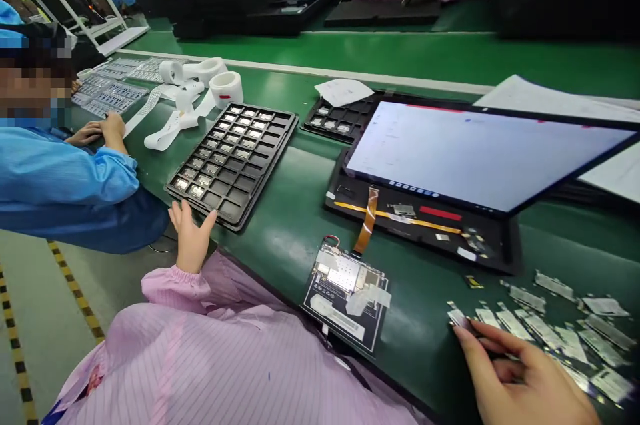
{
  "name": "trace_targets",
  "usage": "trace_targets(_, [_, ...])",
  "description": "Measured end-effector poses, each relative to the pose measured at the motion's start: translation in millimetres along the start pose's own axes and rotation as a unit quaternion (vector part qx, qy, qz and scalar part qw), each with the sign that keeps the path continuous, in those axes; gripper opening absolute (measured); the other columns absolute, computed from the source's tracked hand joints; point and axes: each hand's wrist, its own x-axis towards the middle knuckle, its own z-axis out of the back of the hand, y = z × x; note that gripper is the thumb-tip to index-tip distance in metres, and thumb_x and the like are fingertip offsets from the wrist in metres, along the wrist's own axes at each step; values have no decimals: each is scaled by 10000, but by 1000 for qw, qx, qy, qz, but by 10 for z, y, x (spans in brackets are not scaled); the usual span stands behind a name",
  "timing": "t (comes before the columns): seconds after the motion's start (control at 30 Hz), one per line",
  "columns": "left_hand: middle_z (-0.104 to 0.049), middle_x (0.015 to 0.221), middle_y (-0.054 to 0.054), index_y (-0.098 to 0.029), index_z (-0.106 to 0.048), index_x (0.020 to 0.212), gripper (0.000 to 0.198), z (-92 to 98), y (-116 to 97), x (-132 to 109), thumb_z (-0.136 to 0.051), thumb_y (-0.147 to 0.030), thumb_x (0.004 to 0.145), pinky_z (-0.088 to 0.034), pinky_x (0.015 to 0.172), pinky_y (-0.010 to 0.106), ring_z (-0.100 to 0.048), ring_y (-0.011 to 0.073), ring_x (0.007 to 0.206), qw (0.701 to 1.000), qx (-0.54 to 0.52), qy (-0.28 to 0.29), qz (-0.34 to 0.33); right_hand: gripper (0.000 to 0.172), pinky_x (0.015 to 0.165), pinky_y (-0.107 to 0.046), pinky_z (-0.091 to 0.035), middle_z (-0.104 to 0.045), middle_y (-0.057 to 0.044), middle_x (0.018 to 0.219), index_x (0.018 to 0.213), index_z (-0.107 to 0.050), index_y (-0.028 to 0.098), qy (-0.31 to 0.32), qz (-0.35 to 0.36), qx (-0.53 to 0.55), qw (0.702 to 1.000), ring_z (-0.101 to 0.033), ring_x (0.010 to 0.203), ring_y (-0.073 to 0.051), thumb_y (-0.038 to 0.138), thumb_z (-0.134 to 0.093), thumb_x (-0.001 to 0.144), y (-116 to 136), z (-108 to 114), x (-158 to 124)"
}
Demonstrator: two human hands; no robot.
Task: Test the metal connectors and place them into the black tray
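Observation:
My right hand, at the lower right, pinches a small silvery circuit module between thumb and forefinger. Around and beyond it lie several similar loose modules on the green bench. My left hand has its fingers spread at the near edge of a black compartment tray; whether it touches the rim I cannot tell. Modules fill many of the tray's pockets, mostly on the left side. Between my hands lies a black panel with an exposed circuit board, joined by an orange ribbon cable to the screen assembly.
A lit screen leans over a black base. Behind it is another partly filled tray with paper on it. White tape rolls stand at the back left. A co-worker in blue sits left; another person in pink works opposite.

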Motion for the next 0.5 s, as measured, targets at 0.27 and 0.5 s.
trace_targets(0.27, [-38, 1594, 297, -33, -408, 1366, 708, -136, 116, 0, -634, -389, 797, -51, 1206, 465, 57, 352, 1499, 998, -50, 34, 28, 458, 584, -331, -414, -554, -17, 704, 968, -664, 211, 2, -28, 15, 1000, -571, 707, -241, 591, -481, 789, 134, 75, 4])
trace_targets(0.5, [18, 1610, 260, -107, -404, 1342, 713, -167, 65, -124, -674, -435, 770, -32, 1210, 462, 94, 310, 1501, 994, -100, 44, 16, 424, 596, -382, -426, -572, -50, 698, 966, -666, 231, 15, -21, 40, 999, -570, 687, -276, 568, -478, 791, 172, 116, 1])
